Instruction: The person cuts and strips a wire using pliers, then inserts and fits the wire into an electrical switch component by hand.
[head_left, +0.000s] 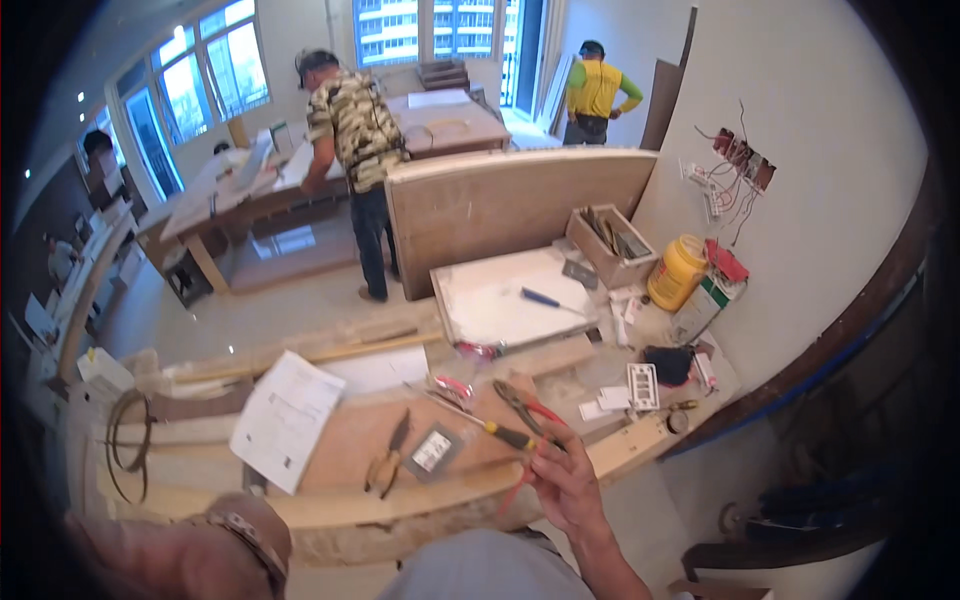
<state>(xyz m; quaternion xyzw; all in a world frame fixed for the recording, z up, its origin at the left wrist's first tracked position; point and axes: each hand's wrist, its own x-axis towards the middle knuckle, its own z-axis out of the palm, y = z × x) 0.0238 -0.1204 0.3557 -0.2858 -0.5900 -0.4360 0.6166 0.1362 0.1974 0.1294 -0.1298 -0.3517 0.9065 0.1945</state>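
My right hand [568,482] is over the bench's front edge, fingers bent at the handle end of a yellow-and-black screwdriver [508,434]. Its long shaft points up and to the left. Just beyond the fingers lie red-handled pliers [518,400]. A thin red strip [514,490], blurred, hangs beside the hand. At the lower left is my left hand [250,520], with a bracelet at the wrist and its fingers hidden. Near it on the bench is a printed sheet [290,415]. Between the hands lie yellow-handled pliers [387,460] and a grey square plate [434,452] with a white label.
A white board [480,290] bears a blue screwdriver [545,298]. At the right stand a wooden box [612,262] of strips, a yellow jar [677,272] and a white socket frame [643,387]. Loose wires [735,190] stick from the wall. Two people [355,130] are across the room.
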